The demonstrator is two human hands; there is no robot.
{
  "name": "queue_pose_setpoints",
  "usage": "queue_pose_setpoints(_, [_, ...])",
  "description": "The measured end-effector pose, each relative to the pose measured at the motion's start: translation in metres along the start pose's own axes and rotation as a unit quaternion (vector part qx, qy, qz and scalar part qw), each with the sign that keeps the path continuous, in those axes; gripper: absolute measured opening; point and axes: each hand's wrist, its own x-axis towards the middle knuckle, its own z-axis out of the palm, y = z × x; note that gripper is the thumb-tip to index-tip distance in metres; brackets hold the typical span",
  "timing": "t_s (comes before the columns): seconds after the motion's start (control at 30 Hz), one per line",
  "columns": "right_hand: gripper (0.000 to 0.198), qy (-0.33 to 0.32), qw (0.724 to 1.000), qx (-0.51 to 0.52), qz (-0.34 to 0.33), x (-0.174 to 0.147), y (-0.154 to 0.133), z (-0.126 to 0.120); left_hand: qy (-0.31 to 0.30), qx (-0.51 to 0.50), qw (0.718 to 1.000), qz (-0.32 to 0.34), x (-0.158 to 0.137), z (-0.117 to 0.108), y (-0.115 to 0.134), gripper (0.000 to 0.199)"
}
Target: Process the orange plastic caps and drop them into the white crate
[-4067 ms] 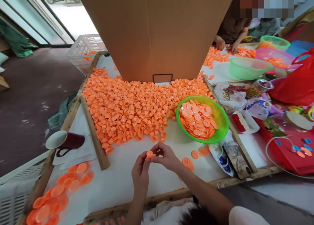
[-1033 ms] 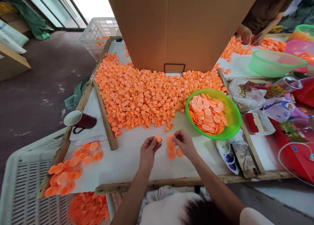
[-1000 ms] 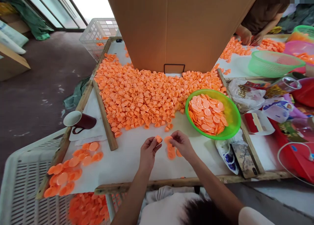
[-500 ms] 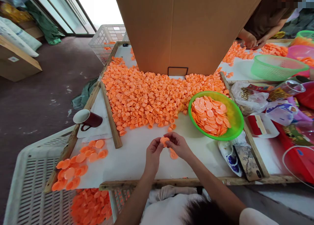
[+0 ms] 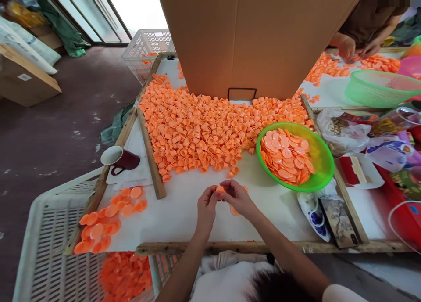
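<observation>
Orange piece [image 5: 220, 190] between the fingers [image 5: 229, 185]

Left hand [image 5: 206, 202] and right hand [image 5: 239, 199] pinch an orange plastic cap [image 5: 220, 190] above the counter [image 5: 179, 216], near a green bowl [image 5: 324, 175] of discs [image 5: 285, 155]

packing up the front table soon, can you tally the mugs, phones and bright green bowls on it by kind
Maroon mug: 1
Phone: 1
Bright green bowl: 1
Total: 3, leaving out the orange cups, too many to count
</observation>
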Motion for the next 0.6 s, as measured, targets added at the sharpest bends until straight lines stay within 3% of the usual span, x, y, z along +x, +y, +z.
queue_pose_setpoints(0.17, [0.025,0.005,1.0,0.017,0.014,0.007,0.007,-0.005,-0.027,-0.013,1.0,-0.009,0.0,0.001,0.0,0.019])
queue_pose_setpoints(0.37, [0.024,0.029,0.999,-0.011,0.013,0.007,0.019,0.0,-0.002,-0.032,0.999,-0.029,0.001,0.0,-0.008,0.018])
queue_pose_setpoints(0.47, [0.026,0.017,0.997,-0.068,-0.017,0.002,0.02,0.002,0.018,-0.076,0.995,-0.056,0.002,-0.003,-0.011,0.019])
queue_pose_setpoints(0.6, [0.022,0.055,0.98,-0.175,-0.07,0.001,0.021,0.009,0.033,-0.123,0.989,-0.077,0.002,-0.002,-0.013,0.02])
